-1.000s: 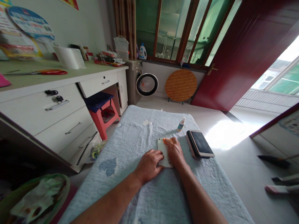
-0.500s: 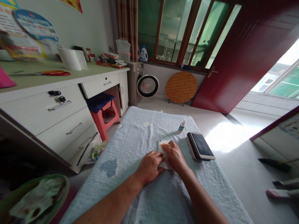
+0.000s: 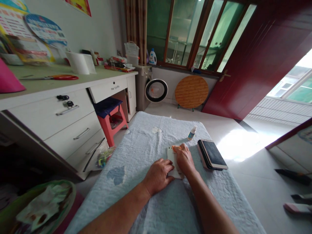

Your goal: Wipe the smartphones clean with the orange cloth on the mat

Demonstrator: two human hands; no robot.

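Observation:
A white phone (image 3: 171, 156) lies face down on the light blue towel (image 3: 141, 143) spread over a low table. My left hand (image 3: 159, 174) rests on the phone's near left edge with its fingers curled against it. My right hand (image 3: 184, 159) presses a small orange cloth (image 3: 176, 148) flat onto the phone's far end, fingers together. A stack of phones (image 3: 212, 158), the top one pink-gold with a dark screen, lies just right of my right hand. A small white bottle with a blue label (image 3: 191, 133) stands beyond it.
A white desk with drawers (image 3: 73, 110) runs along the left, a red stool (image 3: 110, 117) tucked under it. A bin with crumpled wrappers (image 3: 39, 208) sits at lower left. A washing machine (image 3: 151, 87) and a round wooden tabletop (image 3: 191, 92) stand by the far wall. Tools (image 3: 294, 175) lie on the floor, right.
My right hand slid back toward me with the orange cloth, then forward to the phone's far end again. My left hand stayed on the phone. The view shifted slightly.

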